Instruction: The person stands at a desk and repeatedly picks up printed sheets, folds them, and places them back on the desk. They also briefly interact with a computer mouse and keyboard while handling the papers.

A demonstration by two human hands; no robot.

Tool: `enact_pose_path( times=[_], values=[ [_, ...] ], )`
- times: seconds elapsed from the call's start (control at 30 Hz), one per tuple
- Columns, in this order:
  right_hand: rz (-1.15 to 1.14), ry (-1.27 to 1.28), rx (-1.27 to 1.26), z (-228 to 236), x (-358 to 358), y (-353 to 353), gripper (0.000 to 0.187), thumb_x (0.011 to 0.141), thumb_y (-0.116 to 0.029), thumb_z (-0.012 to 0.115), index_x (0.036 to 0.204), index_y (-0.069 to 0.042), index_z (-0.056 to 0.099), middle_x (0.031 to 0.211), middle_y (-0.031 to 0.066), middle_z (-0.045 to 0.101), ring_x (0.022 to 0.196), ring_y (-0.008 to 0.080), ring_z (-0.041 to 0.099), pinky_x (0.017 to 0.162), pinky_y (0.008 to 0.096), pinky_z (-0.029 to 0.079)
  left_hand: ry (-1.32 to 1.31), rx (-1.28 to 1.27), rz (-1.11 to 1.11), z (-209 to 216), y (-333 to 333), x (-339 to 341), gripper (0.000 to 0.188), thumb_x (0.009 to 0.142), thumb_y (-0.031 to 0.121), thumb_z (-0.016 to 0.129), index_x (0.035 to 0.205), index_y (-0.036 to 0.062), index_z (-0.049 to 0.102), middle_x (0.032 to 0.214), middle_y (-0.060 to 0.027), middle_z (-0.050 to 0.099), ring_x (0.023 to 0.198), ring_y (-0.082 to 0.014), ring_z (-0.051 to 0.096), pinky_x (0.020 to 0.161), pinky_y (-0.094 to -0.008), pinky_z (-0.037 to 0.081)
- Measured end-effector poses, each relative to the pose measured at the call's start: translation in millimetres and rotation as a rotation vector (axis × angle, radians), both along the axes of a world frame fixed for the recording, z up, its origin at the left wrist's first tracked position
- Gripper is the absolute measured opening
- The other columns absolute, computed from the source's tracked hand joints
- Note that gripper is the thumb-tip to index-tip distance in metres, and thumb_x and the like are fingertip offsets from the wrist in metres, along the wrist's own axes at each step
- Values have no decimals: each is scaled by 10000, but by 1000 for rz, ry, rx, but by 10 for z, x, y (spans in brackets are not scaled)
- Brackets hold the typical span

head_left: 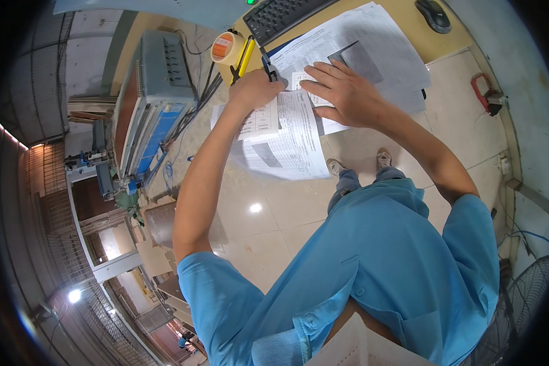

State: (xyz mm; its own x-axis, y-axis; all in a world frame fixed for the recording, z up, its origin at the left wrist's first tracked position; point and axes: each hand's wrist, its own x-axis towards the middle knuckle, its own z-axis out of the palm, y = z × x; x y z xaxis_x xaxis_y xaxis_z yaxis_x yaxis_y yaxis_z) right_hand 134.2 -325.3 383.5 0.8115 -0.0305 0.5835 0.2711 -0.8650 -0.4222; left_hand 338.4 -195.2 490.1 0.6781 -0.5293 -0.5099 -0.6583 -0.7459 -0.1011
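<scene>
Head view, left hand curled in a fist over thin printed paper sheets overhanging the tan surface, right hand flat, fingers spread on the sheets, glossy tape roll just beside, black keyboard behind.

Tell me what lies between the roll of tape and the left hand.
In the head view, a yellow-handled tool lies between the tape roll and the left hand, which rests closed on the printed sheets.
</scene>
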Motion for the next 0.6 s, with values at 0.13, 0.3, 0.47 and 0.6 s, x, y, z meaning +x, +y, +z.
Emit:
enact_pose_path(
  times=[0.13, 0.3, 0.47, 0.6],
  values=[
    [49, 24, 5, 39, 8, -84, 520, 855, -283, 801, 1329, -106, 683, 1474, 155, 601, 1413, 338, 503, 1221, 489, 350, 80, -149, 8, -46, 24, -15, 544, 850, 485, 673, 917, -45, 778, 914, -230, 760, 886, -356, 753, 807, -443, 571],
    [20, 28, -24, 58, 13, -64, 503, 849, -259, 798, 1315, -103, 693, 1467, 157, 607, 1408, 335, 511, 1209, 480, 368, 162, -290, 59, -61, 82, -13, 501, 859, 430, 698, 825, -66, 763, 787, -245, 736, 765, -354, 746, 735, -433, 561],
    [-11, 29, -11, 90, 13, 8, 490, 824, -202, 800, 1295, -101, 712, 1436, 162, 625, 1381, 331, 533, 1183, 480, 396, 202, -328, 97, -56, 83, -36, 486, 866, 408, 700, 845, -74, 764, 800, -245, 741, 769, -342, 750, 731, -428, 557],
    [-79, 45, -14, 158, 20, 124, 492, 808, -176, 808, 1288, -109, 722, 1420, 160, 630, 1367, 317, 541, 1178, 476, 403, 214, -409, 106, -29, 102, -59, 453, 873, 362, 692, 881, -83, 775, 769, -205, 735, 707, -289, 725, 695, -392, 538]
  ],
)
